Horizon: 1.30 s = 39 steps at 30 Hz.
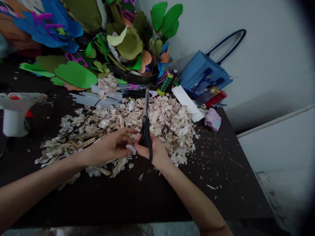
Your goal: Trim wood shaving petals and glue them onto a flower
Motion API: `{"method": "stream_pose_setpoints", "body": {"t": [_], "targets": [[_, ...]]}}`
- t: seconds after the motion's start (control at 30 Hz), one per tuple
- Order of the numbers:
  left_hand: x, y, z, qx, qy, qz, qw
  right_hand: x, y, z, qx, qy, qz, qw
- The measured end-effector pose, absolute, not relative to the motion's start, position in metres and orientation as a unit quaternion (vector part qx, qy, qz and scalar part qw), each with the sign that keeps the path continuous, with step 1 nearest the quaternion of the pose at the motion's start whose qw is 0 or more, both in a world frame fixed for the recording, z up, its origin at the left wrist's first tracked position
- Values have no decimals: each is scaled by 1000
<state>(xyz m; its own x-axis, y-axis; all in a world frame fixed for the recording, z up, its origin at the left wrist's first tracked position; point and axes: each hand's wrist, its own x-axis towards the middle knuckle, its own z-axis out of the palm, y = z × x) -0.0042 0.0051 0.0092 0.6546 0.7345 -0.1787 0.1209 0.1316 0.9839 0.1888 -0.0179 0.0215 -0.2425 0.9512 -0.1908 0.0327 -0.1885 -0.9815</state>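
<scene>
My right hand (158, 152) holds black-handled scissors (145, 131), blades pointing away from me and looking closed. Beside it, my left hand (105, 149) has its thumb and fingers curled round a small pale petal-like piece (131, 148). The right thumb and fingertip reach that piece too, or nearly so. Both hands are over the front of a wide heap of dry, whitish-beige flakes (169, 121). A pale pink flower (108, 85) on a thin brown stem lies across the heap's left part.
A white glue gun (14, 113) is at the left, with translucent glue sticks (95, 99) behind the heap. Green and blue paper flowers (76, 73) crowd the back. A blue bag (204, 73), green thread spool (166, 82), white strip (188, 104) and crumpled lilac wad (213, 119) stand rightward.
</scene>
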Motion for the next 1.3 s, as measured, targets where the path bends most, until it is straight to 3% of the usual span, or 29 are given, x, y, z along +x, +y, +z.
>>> {"method": "stream_pose_setpoints", "body": {"t": [0.4,0.97,1.2,1.3], "targets": [[-2,1,10,491,405,255,728,186,-20,16,-493,-456,605,427],[-6,7,9,488,388,289,726,204,-33,29,-477,-509,570,434],[-11,11,10,474,399,315,719,241,-92,34,-497,-565,602,267],[-10,11,10,464,401,331,717,248,-111,28,-502,-535,630,257]]}}
